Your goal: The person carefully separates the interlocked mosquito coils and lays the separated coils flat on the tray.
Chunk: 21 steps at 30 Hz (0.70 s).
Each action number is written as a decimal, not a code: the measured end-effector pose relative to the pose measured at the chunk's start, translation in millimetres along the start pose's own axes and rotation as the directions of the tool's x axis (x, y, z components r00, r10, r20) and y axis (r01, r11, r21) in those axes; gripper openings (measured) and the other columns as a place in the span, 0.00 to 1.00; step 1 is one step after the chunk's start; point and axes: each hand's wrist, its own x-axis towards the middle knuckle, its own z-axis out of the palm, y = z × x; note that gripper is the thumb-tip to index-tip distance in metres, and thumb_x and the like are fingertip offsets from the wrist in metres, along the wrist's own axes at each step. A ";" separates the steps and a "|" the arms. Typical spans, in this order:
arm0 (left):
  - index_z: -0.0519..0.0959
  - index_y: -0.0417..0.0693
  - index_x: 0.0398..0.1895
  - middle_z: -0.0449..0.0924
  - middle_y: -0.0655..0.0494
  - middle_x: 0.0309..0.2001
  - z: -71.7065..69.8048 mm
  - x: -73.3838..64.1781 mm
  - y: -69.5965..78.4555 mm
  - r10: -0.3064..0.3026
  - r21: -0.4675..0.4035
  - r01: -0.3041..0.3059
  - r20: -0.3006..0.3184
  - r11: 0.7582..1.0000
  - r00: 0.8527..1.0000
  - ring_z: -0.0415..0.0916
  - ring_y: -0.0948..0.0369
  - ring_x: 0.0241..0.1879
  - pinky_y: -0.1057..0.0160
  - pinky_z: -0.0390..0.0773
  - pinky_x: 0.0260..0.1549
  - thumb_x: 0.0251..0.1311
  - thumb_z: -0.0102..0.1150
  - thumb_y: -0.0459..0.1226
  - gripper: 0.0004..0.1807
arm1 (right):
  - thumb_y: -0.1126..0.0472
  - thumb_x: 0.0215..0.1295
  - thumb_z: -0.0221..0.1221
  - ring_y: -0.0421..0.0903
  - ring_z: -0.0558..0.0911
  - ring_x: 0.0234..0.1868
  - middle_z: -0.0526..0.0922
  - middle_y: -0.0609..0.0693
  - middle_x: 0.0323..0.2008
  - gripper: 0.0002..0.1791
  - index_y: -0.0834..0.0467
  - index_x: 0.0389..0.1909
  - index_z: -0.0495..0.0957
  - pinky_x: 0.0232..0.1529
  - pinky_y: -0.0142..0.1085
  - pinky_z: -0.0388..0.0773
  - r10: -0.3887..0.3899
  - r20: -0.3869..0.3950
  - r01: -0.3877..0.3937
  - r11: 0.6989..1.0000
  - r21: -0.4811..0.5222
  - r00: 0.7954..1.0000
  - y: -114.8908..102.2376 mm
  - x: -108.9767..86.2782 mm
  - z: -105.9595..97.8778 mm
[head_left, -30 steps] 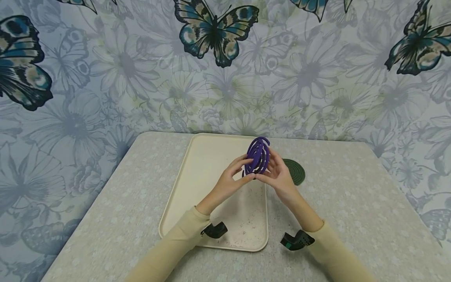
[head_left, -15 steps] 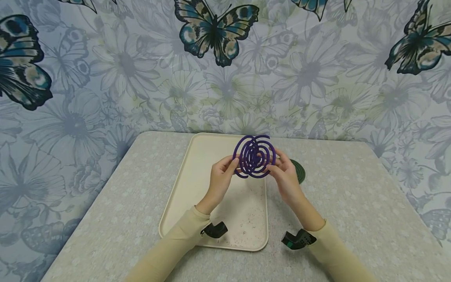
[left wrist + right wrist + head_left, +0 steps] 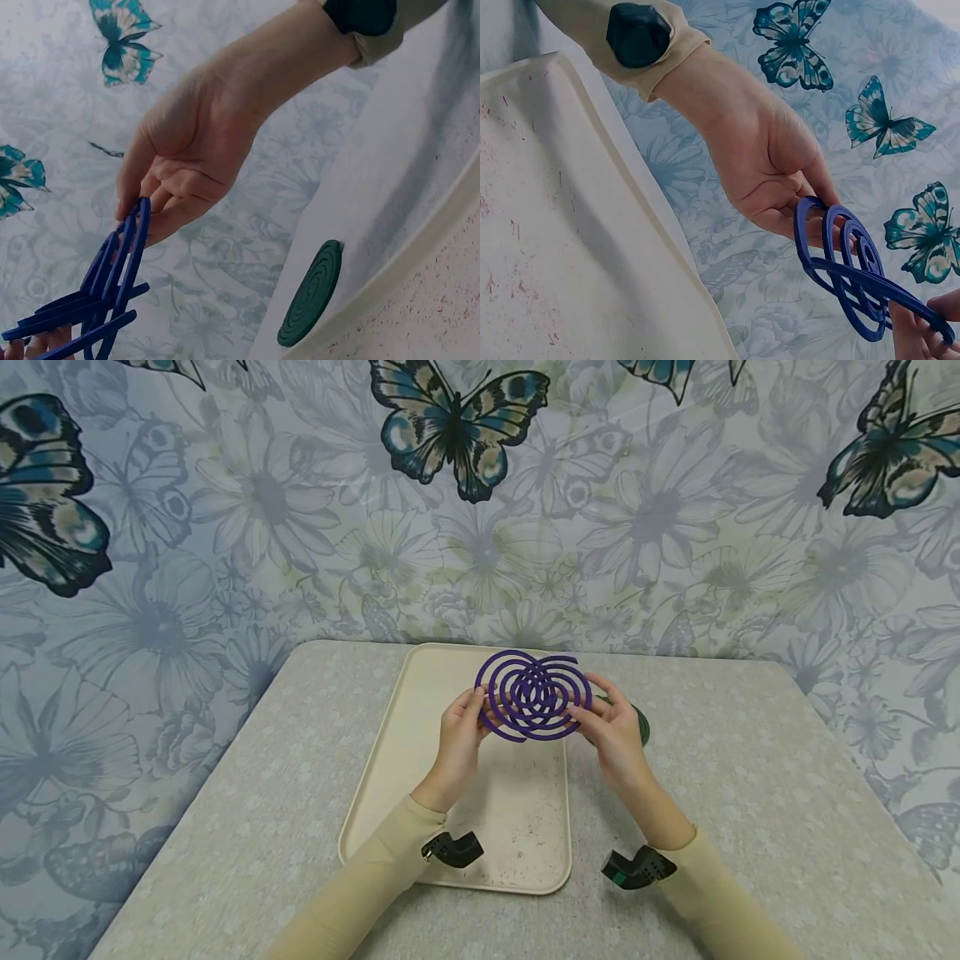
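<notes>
A pair of purple mosquito coils [image 3: 534,693], open spirals that overlap and interlace in the middle, is held up above the far part of the tray in the head view. My left hand [image 3: 456,739] pinches the outer ring of the left spiral between thumb and fingers. On the other side, my right hand [image 3: 618,739] pinches the right spiral's outer edge the same way. Both wrist views show the purple coils [image 3: 116,277] crossing at an angle, with a fingertip grip on each rim. Behind my right hand lies a green coil [image 3: 643,725], mostly hidden in the head view.
A cream tray [image 3: 517,827] with small reddish crumbs lies on the light patterned table [image 3: 750,777]. Its right rim runs under the held coils. A butterfly-patterned wall covering [image 3: 480,552] stands behind the table's back edge.
The purple coils have turned from edge-on to facing me and spread sideways. My left hand has shifted left and my right hand slightly right, so the spirals overlap less.
</notes>
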 end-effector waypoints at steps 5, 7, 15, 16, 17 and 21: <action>0.71 0.31 0.51 0.76 0.63 0.28 -1.6 1.5 -0.6 -0.057 -0.062 0.056 -0.018 0.997 0.998 0.75 0.70 0.28 0.75 0.80 0.34 0.74 0.40 0.40 0.18 | 0.76 0.63 0.54 0.37 0.86 0.31 0.87 0.42 0.34 0.28 0.55 0.62 0.61 0.35 0.28 0.84 0.037 -0.004 -0.037 0.999 0.017 0.999 0.7 1.1 -1.5; 0.72 0.33 0.49 0.76 0.64 0.27 -1.7 2.3 -2.0 -0.055 -0.058 0.053 -0.031 0.997 0.998 0.76 0.70 0.27 0.75 0.80 0.33 0.73 0.42 0.40 0.17 | 0.76 0.63 0.54 0.37 0.86 0.31 0.87 0.42 0.34 0.27 0.54 0.61 0.62 0.35 0.28 0.84 0.044 -0.004 -0.044 0.999 0.022 0.999 1.4 1.3 -1.1; 0.75 0.37 0.52 0.87 0.52 0.39 -1.6 1.3 -6.4 0.039 0.076 -0.038 -0.021 0.996 0.999 0.83 0.68 0.31 0.69 0.84 0.36 0.63 0.58 0.33 0.15 | 0.76 0.63 0.55 0.37 0.86 0.30 0.87 0.42 0.33 0.29 0.58 0.64 0.61 0.34 0.28 0.84 0.040 -0.037 -0.039 0.999 0.009 0.999 1.9 1.8 -0.8; 0.75 0.38 0.52 0.86 0.48 0.41 -1.6 0.9 -6.6 0.045 0.086 -0.043 -0.017 0.995 0.999 0.84 0.68 0.32 0.68 0.84 0.37 0.61 0.59 0.31 0.16 | 0.76 0.63 0.55 0.37 0.86 0.30 0.87 0.42 0.33 0.30 0.58 0.65 0.60 0.35 0.28 0.84 0.040 -0.040 -0.039 0.999 0.012 0.998 1.6 1.8 -1.1; 0.74 0.38 0.53 0.85 0.44 0.44 -1.4 0.7 -6.7 0.050 0.094 -0.048 -0.012 0.994 0.999 0.84 0.68 0.32 0.68 0.84 0.37 0.60 0.60 0.30 0.17 | 0.75 0.63 0.55 0.37 0.86 0.30 0.87 0.42 0.34 0.31 0.59 0.65 0.59 0.35 0.28 0.84 0.038 -0.044 -0.037 0.999 0.016 0.998 1.2 1.8 -1.4; 0.74 0.38 0.55 0.83 0.38 0.46 -0.2 0.0 -5.9 0.074 0.085 -0.073 -0.018 0.994 0.997 0.85 0.67 0.32 0.67 0.84 0.38 0.59 0.60 0.28 0.20 | 0.75 0.63 0.55 0.37 0.86 0.31 0.86 0.42 0.34 0.32 0.60 0.68 0.57 0.37 0.27 0.83 0.025 -0.061 -0.023 0.999 0.022 0.998 1.4 0.8 -1.1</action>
